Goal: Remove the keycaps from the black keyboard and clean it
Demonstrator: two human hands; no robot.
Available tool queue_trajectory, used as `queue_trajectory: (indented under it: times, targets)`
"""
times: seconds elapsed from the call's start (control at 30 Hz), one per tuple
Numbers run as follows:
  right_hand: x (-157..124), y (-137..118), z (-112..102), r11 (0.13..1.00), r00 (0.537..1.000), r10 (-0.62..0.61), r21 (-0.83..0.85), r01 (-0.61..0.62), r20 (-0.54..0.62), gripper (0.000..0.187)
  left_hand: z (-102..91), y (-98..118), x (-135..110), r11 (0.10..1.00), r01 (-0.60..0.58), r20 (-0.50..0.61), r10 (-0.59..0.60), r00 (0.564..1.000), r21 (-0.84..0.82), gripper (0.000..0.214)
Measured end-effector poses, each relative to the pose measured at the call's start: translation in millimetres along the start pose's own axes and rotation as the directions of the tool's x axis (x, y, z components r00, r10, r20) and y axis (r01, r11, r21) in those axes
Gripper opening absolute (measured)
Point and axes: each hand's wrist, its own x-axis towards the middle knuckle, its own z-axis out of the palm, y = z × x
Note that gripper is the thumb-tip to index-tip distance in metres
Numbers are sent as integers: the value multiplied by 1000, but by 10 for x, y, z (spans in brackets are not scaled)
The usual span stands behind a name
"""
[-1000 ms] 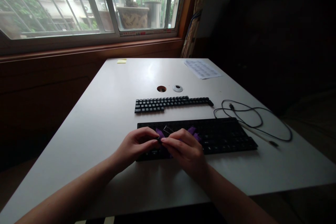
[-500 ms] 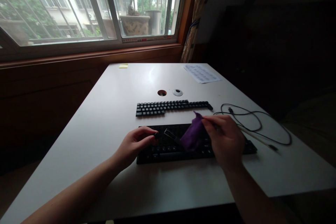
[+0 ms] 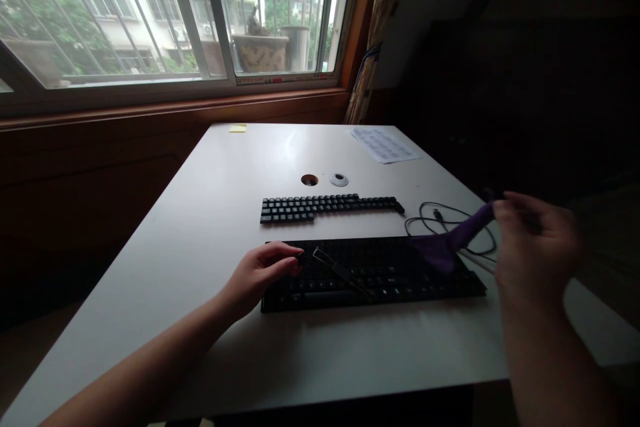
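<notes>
A black keyboard (image 3: pixel 395 267) lies on the white table in front of me, with part of its keycaps off. My left hand (image 3: pixel 267 267) is closed in a pinch at the keyboard's left end, on a small dark keycap (image 3: pixel 300 256) mostly hidden by the fingertips. A wire keycap puller (image 3: pixel 340 270) rests slantwise on the keyboard, right of that hand. Over the keyboard's right end, my right hand (image 3: pixel 537 247) is raised and shut on a purple cloth (image 3: pixel 450 243), which hangs stretched down to the left. This hand is slightly blurred.
Loose keycaps (image 3: pixel 310 205) stand in rows behind the keyboard. A coiled black cable (image 3: pixel 493 233) lies to the right, partly behind the cloth. Farther back are a round table hole (image 3: pixel 309 180), a white ring-shaped cover (image 3: pixel 339 179), printed papers (image 3: pixel 385 145) and a yellow sticky note (image 3: pixel 238 128).
My right hand has swung right and slightly up with the purple cloth, uncovering the puller and the middle of the keyboard. The left hand has stayed almost still.
</notes>
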Motion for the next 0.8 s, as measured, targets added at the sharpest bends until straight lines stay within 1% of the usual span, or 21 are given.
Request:
queue_trajectory:
  times: [0.03,0.1,0.17,0.2,0.23,0.27,0.33,0.37,0.4,0.43,0.47,0.53,0.6,0.67,0.8]
  targets:
    - [-23,-40,28,1000,1000,0,12,0,30,31,0,-3,1,1000,8,5,-8,1000,-2,24]
    - [-126,-191,92,998,996,-55,33,53,73,30,2,-7,1,1000,17,8,-17,1000,-11,24]
    - [-288,-406,162,987,973,-137,109,118,183,25,6,-7,1,1000,15,12,-15,1000,-25,24]
    - [-380,-526,199,976,952,-193,147,161,237,22,9,-6,1,999,11,17,-11,1000,-30,23]
    - [-474,-647,236,956,910,-264,212,203,320,18,12,-4,1,999,6,22,-5,1000,-34,22]
    - [-567,-768,273,924,854,-341,307,227,394,14,14,-1,0,999,1,27,0,1000,-35,22]
    - [-739,-994,344,843,728,-474,493,213,495,12,15,4,0,999,-3,37,4,999,-37,22]
    - [-814,-1095,378,804,661,-530,564,191,532,15,14,6,0,999,-5,40,6,999,-38,22]
    - [-880,-1186,411,769,605,-575,616,170,551,17,12,7,-1,999,-6,43,8,999,-39,23]
    - [-937,-1264,443,735,562,-613,662,147,556,19,10,7,-1,999,-7,47,9,999,-40,23]
    - [-985,-1329,474,714,533,-635,689,129,559,22,8,7,-2,999,-8,52,10,999,-41,23]
    - [-1053,-1421,530,692,498,-659,714,107,564,25,3,4,-3,999,-9,62,12,998,-44,23]
    - [-1092,-1469,574,693,474,-665,714,101,578,26,0,-2,-1,999,-12,73,15,997,-41,23]
    - [-1112,-1490,602,703,462,-660,704,100,593,24,-1,-10,3,999,-21,77,23,997,-33,22]
    - [-1128,-1507,614,722,452,-645,685,99,615,17,3,-28,15,999,-41,77,42,996,-13,22]
